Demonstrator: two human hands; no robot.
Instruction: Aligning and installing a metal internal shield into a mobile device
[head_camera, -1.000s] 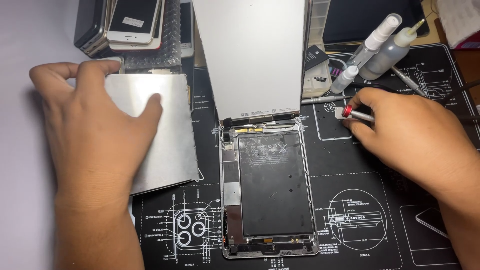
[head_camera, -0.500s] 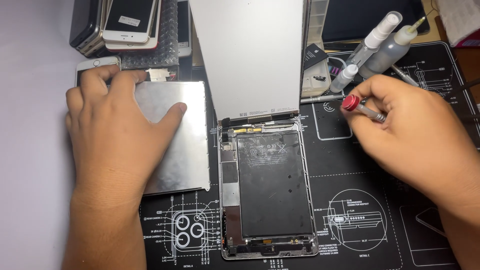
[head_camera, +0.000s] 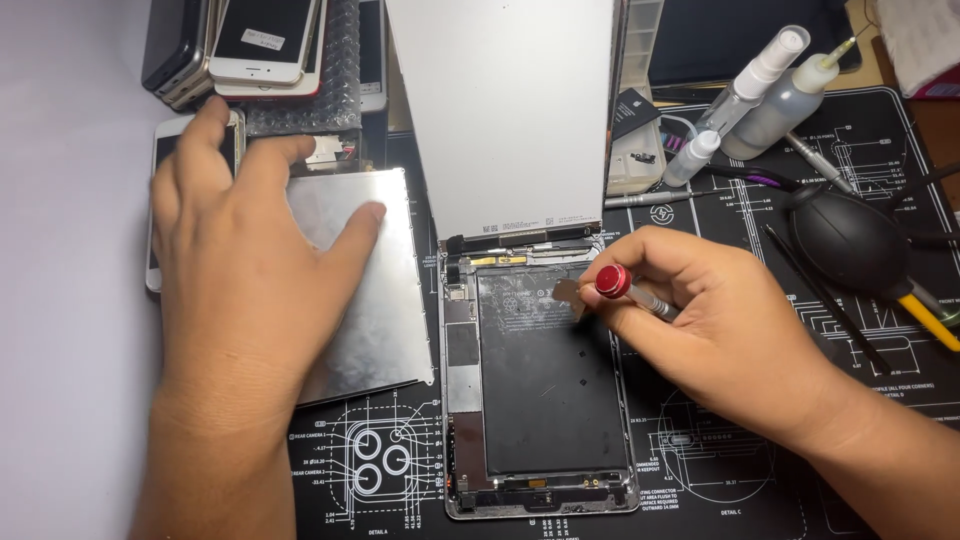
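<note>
An opened tablet (head_camera: 540, 400) lies on the black printed repair mat (head_camera: 760, 470), its black battery exposed. Its screen panel (head_camera: 510, 110) stands tilted up from the top edge, grey back facing me. My left hand (head_camera: 250, 270) lies flat, fingers spread, on a thin silver metal plate (head_camera: 370, 310) left of the tablet. My right hand (head_camera: 730, 330) holds a small screwdriver with a red cap (head_camera: 615, 283) over the tablet's upper right part. A small grey metal piece (head_camera: 568, 292) sits beside the screwdriver's cap; how it is held is unclear.
Several phones (head_camera: 260, 45) are stacked at the top left, on bubble wrap. One white phone (head_camera: 165, 150) lies partly under my left hand. Spray and dropper bottles (head_camera: 770, 95), a black rubber air blower (head_camera: 850, 240), thin tools and a yellow-handled tool (head_camera: 930, 320) lie at the right.
My left hand slid the metal plate right, toward the tablet. My right hand moved left with the screwdriver, from the mat's right side to above the tablet's battery.
</note>
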